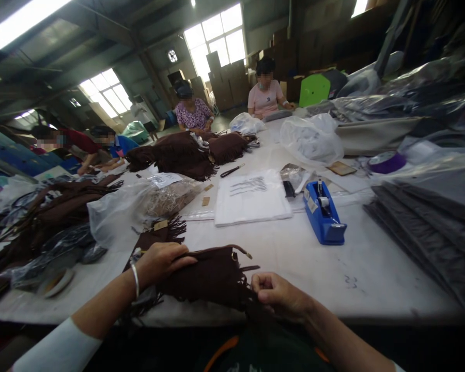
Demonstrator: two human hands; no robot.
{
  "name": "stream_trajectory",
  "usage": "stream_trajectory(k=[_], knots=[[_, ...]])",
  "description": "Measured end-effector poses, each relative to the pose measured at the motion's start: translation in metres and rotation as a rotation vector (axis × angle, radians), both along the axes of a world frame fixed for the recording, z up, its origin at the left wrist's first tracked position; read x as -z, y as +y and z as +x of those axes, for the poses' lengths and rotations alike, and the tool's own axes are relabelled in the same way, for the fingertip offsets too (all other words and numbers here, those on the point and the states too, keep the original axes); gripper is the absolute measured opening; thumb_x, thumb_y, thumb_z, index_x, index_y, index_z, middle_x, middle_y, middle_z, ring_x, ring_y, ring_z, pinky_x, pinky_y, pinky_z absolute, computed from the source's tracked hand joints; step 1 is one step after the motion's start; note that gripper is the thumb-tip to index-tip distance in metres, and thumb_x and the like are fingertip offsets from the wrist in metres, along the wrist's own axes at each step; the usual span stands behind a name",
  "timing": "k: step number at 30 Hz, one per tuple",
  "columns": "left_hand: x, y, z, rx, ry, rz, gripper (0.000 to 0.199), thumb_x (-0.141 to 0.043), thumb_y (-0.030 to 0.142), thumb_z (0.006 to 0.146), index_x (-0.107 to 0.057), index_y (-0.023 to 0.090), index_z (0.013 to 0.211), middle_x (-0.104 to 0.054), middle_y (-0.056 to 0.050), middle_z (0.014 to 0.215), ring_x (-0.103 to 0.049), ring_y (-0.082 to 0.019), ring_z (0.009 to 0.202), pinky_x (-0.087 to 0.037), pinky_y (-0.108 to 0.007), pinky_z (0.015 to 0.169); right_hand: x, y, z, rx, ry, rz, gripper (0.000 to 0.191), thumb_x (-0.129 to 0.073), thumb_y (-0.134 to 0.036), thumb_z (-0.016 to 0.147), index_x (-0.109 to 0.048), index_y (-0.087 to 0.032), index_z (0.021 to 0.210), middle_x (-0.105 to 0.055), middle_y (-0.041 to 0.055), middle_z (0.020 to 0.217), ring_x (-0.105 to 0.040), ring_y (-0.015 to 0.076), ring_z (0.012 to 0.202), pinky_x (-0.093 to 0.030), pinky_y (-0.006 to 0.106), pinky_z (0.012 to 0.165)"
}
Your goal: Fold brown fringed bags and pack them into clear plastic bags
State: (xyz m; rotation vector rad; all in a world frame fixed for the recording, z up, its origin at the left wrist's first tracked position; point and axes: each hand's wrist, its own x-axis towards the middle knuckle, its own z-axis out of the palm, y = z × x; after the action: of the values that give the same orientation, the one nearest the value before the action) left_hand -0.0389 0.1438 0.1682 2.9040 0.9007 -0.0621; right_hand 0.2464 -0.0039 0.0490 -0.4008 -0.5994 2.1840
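Observation:
A dark brown fringed bag (209, 279) lies at the table's near edge, a thin strap along its upper side. My left hand (164, 262) rests on its upper left part, fingers together over the strap and fabric. At the bag's right end, my right hand (278, 293) is closed, thumb against curled fingers, at the fringe strands. More brown fringed material with a tan tag (160, 225) lies just beyond my left hand.
A blue tape dispenser (324, 214) and white sheets (251, 199) stand beyond my hands. Dark folded fabric (426, 232) lies right, clear plastic bags (118, 209) left. Several people sit or lean at the table's far side, near brown bags (182, 155).

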Motion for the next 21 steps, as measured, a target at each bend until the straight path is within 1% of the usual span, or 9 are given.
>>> stream_trajectory(k=[2, 4, 7, 10, 15, 17, 19, 20, 21], knots=[[0.002, 0.001, 0.0, 0.012, 0.003, -0.011, 0.042, -0.041, 0.049, 0.092, -0.061, 0.017, 0.073, -0.06, 0.0, 0.064, -0.057, -0.011, 0.059, -0.036, -0.021, 0.058, 0.003, -0.006, 0.007, -0.036, 0.034, 0.002, 0.025, -0.073, -0.026, 0.071, -0.051, -0.014, 0.076, -0.048, -0.0048, 0.052, -0.038, 0.0047, 0.042, -0.025, 0.017, 0.041], [0.003, 0.002, -0.001, -0.003, 0.004, -0.025, 0.041, -0.042, 0.049, 0.091, -0.061, 0.017, 0.075, -0.06, 0.0, 0.065, -0.057, -0.011, 0.061, -0.037, -0.021, 0.058, 0.001, -0.011, 0.014, -0.027, 0.087, 0.009, 0.026, -0.074, -0.024, 0.069, -0.051, -0.015, 0.076, -0.048, -0.0052, 0.054, -0.038, 0.0046, 0.042, -0.026, 0.017, 0.041], [0.002, 0.004, -0.003, -0.058, -0.002, -0.061, 0.041, -0.041, 0.05, 0.091, -0.063, 0.017, 0.078, -0.061, 0.0, 0.067, -0.057, -0.011, 0.063, -0.037, -0.02, 0.06, -0.004, -0.018, 0.025, 0.127, 0.18, 0.009, 0.03, -0.076, -0.024, 0.067, -0.048, -0.017, 0.072, -0.045, -0.0058, 0.061, -0.037, 0.0029, 0.042, -0.025, 0.017, 0.041], [-0.001, 0.004, -0.001, -0.099, -0.01, -0.088, 0.045, -0.039, 0.052, 0.091, -0.063, 0.017, 0.076, -0.061, 0.0, 0.066, -0.057, -0.01, 0.062, -0.037, -0.02, 0.059, -0.006, -0.024, 0.033, 0.265, 0.206, 0.018, 0.03, -0.075, -0.023, 0.068, -0.045, -0.018, 0.071, -0.041, -0.0059, 0.063, -0.034, 0.003, 0.044, -0.023, 0.017, 0.041], [-0.003, 0.001, 0.006, -0.064, -0.027, -0.075, 0.046, -0.039, 0.051, 0.092, -0.062, 0.017, 0.073, -0.06, 0.0, 0.064, -0.057, -0.01, 0.06, -0.037, -0.019, 0.057, -0.006, -0.04, 0.036, 0.364, 0.218, -0.021, 0.033, -0.073, -0.023, 0.068, -0.04, -0.02, 0.069, -0.031, -0.0061, 0.061, -0.028, 0.0062, 0.049, -0.024, 0.021, 0.044], [-0.002, 0.001, 0.009, -0.031, -0.04, -0.044, 0.045, -0.039, 0.051, 0.092, -0.06, 0.017, 0.071, -0.059, 0.001, 0.062, -0.056, -0.009, 0.058, -0.036, -0.019, 0.056, -0.009, -0.045, 0.038, 0.449, 0.164, -0.048, 0.033, -0.071, -0.023, 0.069, -0.038, -0.02, 0.067, -0.027, -0.0059, 0.061, -0.026, 0.0079, 0.052, -0.024, 0.023, 0.047], [0.0, 0.0, 0.011, -0.011, -0.05, 0.011, 0.045, -0.04, 0.05, 0.092, -0.059, 0.017, 0.069, -0.057, 0.001, 0.06, -0.054, -0.009, 0.055, -0.035, -0.019, 0.055, -0.014, -0.048, 0.043, 0.504, 0.008, -0.054, 0.025, -0.067, -0.024, 0.073, -0.042, -0.021, 0.072, -0.027, -0.0059, 0.063, -0.023, 0.0085, 0.054, -0.023, 0.024, 0.049], [0.001, 0.0, 0.012, -0.002, -0.053, 0.043, 0.044, -0.04, 0.05, 0.092, -0.058, 0.017, 0.068, -0.057, 0.001, 0.059, -0.054, -0.009, 0.055, -0.035, -0.019, 0.054, -0.017, -0.048, 0.046, 0.478, -0.131, -0.037, 0.019, -0.066, -0.025, 0.075, -0.047, -0.022, 0.079, -0.028, -0.0059, 0.064, -0.024, 0.0086, 0.055, -0.022, 0.024, 0.049], [0.003, 0.0, 0.012, 0.013, -0.051, 0.073, 0.044, -0.04, 0.049, 0.092, -0.058, 0.017, 0.068, -0.057, 0.001, 0.059, -0.054, -0.009, 0.054, -0.035, -0.02, 0.054, -0.02, -0.048, 0.05, 0.409, -0.305, -0.002, 0.018, -0.064, -0.025, 0.077, -0.051, -0.023, 0.088, -0.031, -0.006, 0.064, -0.025, 0.0085, 0.055, -0.021, 0.024, 0.05]])
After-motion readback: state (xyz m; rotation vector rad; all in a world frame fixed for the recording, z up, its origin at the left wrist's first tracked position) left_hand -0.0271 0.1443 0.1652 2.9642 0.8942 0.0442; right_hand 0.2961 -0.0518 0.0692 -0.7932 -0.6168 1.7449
